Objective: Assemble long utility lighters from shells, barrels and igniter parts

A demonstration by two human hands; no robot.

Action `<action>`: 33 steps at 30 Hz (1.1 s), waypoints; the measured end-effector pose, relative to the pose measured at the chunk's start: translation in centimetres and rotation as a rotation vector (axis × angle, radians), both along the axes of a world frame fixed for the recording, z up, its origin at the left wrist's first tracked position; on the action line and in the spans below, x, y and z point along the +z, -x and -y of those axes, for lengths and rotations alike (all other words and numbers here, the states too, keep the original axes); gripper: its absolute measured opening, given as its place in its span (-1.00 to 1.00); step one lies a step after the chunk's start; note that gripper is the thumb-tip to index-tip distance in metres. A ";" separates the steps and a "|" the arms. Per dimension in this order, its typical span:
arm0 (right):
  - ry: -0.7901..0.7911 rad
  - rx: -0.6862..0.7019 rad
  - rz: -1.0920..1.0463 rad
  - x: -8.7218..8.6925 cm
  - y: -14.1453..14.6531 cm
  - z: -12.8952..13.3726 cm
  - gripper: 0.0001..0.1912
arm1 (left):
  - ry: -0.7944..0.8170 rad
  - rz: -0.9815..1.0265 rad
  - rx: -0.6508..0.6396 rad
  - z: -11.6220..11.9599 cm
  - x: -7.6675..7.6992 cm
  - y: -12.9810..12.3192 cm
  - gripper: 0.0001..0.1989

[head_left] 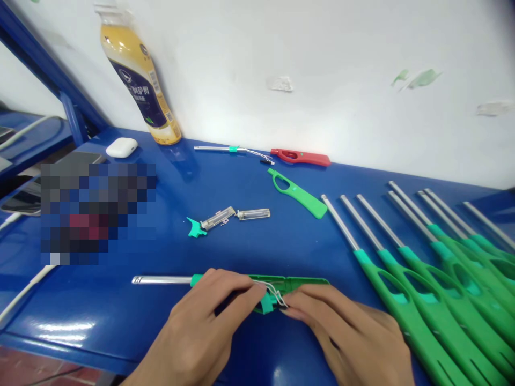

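Note:
A half-built green gas lighter, its shell (309, 280) lying open, sits on the desk in front of me, with its metal tube (161, 280) pointing left. My left hand (205, 316) is closed around the front of the shell, thumb and forefinger beside the teal trigger (266, 304). White wires (273, 289) loop out of the shell between the two hands. The fingertips of my right hand (346, 327) pinch together at the wire ends. A small dark part shows under those fingertips, mostly hidden.
Several assembled green lighters (414, 311) lie at the right. Behind are a green shell half (301, 195), a red shell (306, 157), a tube with wires (215, 148), clear fuel tanks (253, 214) and a loose teal trigger (196, 228). A bottle (140, 80) and white case (122, 147) stand back left.

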State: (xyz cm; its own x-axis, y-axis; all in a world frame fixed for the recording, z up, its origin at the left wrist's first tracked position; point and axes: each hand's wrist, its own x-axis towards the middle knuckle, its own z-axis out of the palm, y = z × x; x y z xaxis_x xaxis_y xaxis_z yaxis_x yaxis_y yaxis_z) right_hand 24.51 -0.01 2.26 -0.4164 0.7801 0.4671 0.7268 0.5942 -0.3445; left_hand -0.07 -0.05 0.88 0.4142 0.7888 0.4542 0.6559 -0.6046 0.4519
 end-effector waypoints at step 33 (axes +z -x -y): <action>-0.016 -0.037 -0.015 0.5 1.2 -0.6 -0.68 | -0.097 -0.046 0.112 -1.3 1.1 -1.1 -0.83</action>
State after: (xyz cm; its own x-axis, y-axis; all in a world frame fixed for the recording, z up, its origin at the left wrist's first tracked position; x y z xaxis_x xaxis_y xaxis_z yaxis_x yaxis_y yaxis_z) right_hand 23.35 0.62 2.80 -0.3806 0.7871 0.4854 0.7431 0.5728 -0.3461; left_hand 1.04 1.27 1.97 0.3480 0.7847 0.5130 0.7408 -0.5655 0.3625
